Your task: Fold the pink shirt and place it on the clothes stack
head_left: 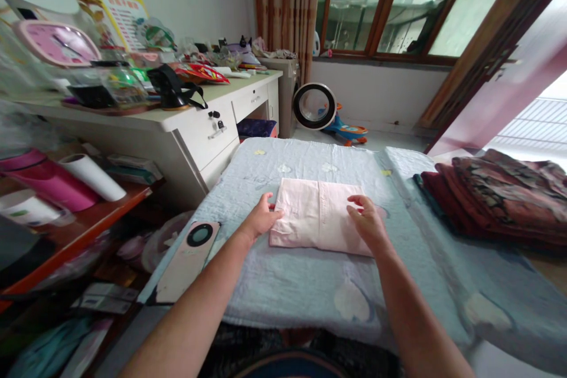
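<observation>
1. Left hand [262, 220] lies at the left edge of a folded pink garment [301, 212], its thumb reaching over that edge and its fingers spread apart from the thumb; no firm hold is visible.
2. Right hand [371, 223] is over the garment's right end, fingers loosely curled with a gap between them and the thumb; whether the fingertips press on the fabric, I cannot tell.
3. Between the two hands, the garment lies flat as a neat rectangle, with a buttoned strip running across its short way near the middle and light creases on its left part.
4. It rests on a tabletop covered by a light-blue cloth [283, 295] with pale heart-like patches.
5. Near the left forearm, at the left edge of that cloth, a phone [179, 269] lies face down, its round black camera ring showing.
6. On the right, well apart from the garment, sits a pile of folded dark-red and patterned fabric [509, 201].
7. Further left, a red-orange shelf [110, 207] carries a magenta container [55, 180] and a white cylinder [95, 177].
8. Beyond it, a white drawer unit [212, 147] bears a pink clock [59, 44] and assorted clutter.
</observation>
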Demonstrator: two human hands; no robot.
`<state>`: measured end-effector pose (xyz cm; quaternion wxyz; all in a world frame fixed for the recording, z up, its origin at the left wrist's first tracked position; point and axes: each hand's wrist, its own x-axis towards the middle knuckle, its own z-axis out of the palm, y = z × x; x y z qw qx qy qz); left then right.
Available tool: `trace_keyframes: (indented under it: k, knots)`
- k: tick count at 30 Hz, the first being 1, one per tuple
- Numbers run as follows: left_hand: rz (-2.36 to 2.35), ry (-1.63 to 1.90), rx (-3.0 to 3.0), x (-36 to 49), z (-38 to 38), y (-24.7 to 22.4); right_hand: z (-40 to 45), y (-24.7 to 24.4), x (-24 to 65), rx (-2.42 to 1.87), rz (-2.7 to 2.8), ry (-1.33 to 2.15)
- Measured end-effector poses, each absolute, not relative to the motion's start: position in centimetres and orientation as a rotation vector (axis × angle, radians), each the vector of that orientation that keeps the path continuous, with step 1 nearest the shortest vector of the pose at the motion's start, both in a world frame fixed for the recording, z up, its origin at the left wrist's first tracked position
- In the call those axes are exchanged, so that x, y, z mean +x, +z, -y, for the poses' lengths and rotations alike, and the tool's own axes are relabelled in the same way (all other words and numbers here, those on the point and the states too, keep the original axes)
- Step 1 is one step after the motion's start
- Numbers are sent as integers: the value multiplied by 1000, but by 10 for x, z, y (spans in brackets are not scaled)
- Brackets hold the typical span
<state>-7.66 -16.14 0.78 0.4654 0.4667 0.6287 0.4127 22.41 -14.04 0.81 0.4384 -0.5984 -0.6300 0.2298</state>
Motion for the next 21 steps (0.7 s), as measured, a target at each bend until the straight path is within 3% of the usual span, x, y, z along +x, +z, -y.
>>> trace_keyframes:
  k: [3,9,15,21]
  knots:
    - [-1437,1052,974,-70,144,16,132,0,257,-1752,1497,380]
    - [-1350,1037,742,-64,115,22,123,0,271,-2037,1398,628]
    - [-1296,829,717,-65,104,27,122,10,261,-1976,1264,807]
    - [-1253,886,849,-61,101,23,120,11,265,-1645,921,1394]
